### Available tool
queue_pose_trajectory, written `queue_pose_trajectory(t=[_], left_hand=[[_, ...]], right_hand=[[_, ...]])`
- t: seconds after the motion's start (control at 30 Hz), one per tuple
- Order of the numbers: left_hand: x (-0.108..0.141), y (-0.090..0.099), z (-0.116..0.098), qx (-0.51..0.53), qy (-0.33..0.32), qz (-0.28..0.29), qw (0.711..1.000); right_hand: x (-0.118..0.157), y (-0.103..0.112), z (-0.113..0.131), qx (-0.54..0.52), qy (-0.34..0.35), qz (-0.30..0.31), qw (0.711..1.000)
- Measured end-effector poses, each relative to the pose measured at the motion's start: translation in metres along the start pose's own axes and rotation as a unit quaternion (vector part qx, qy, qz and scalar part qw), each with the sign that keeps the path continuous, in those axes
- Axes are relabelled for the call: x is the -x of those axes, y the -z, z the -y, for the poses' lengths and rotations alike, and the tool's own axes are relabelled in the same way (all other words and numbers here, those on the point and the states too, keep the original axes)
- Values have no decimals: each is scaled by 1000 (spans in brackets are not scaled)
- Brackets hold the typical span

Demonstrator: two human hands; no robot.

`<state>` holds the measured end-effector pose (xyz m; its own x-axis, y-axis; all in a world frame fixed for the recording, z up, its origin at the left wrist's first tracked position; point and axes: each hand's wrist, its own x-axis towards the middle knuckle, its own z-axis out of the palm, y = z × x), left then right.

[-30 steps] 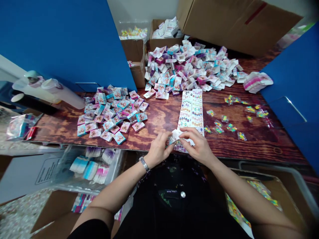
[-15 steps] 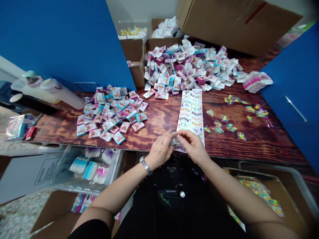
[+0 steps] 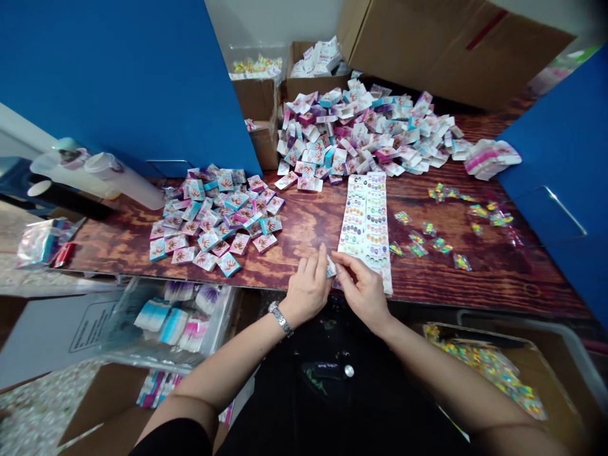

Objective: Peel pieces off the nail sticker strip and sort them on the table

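Small white folded card [image 3: 331,268], held at the fingertips just above the lower end of a long printed sheet of coloured ovals [image 3: 365,228]. The thumb and forefinger of the right hand [image 3: 363,294] are closed on the card, a pinch that suits so small a piece. The raised fingers [image 3: 313,263] of the left hand [image 3: 306,291] meet its other edge, though whether they grip it cannot be told. The sheet lies flat on the wooden bench [image 3: 304,221], running away from the fingers with its near end just beside them, probably so that it stays within easy reach. Left of the fingers is a spread of small boxes with a hand design [image 3: 213,221]; farther ahead is a larger heap of white and pink cards [image 3: 361,133]. To the right lie scattered foil packets [image 3: 418,246], and nearer the body on that side is a tray of similar packets [image 3: 475,334]. A metal wristband [image 3: 280,318] sits just behind the left hand.
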<state>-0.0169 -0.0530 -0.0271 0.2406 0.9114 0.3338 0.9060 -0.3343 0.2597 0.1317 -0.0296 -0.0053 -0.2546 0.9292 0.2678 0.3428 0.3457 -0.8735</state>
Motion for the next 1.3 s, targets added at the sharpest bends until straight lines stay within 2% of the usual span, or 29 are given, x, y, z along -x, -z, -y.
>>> queue_pose_trajectory(t=[0.1,0.27,0.37,0.5,0.6,0.77,0.87,0.93,0.97,1.07,1.1,1.17,1.23,1.3], left_hand=[[-1,3,-4,-14,1,-7,1000],[-1,3,-6,-4,2,-26,1000],[-1,-1,-8,-28,2,-30,999],[0,-5,-10,-46,6,-30,999],[2,-5,-7,-38,11,-21,999],[7,-6,0,-15,31,-20,999],[6,0,9,-8,25,-12,1000],[0,11,22,-23,21,-12,999],[-5,17,31,-39,25,-20,999],[-22,38,59,-97,50,-79,991],[-28,43,66,-106,53,-102,988],[-35,49,74,-102,47,-137,984],[-35,47,70,-66,38,-145,987],[-31,40,57,8,38,-132,991]], right_hand=[[8,-7,-1,14,15,-28,999],[12,-15,-2,-71,-41,-22,996],[14,-19,0,-22,-21,-25,999],[20,-22,-1,63,43,-36,996],[20,-22,-2,64,72,1,995],[12,-21,1,21,41,77,996],[-4,-10,1,-4,42,135,990],[-21,8,-4,-8,42,167,985],[-33,19,-11,3,47,170,984],[-72,53,-42,127,111,110,979],[-84,63,-54,179,130,109,969],[-105,75,-79,272,140,155,939],[-117,79,-97,352,116,211,905],[-121,77,-107,403,91,246,877]])
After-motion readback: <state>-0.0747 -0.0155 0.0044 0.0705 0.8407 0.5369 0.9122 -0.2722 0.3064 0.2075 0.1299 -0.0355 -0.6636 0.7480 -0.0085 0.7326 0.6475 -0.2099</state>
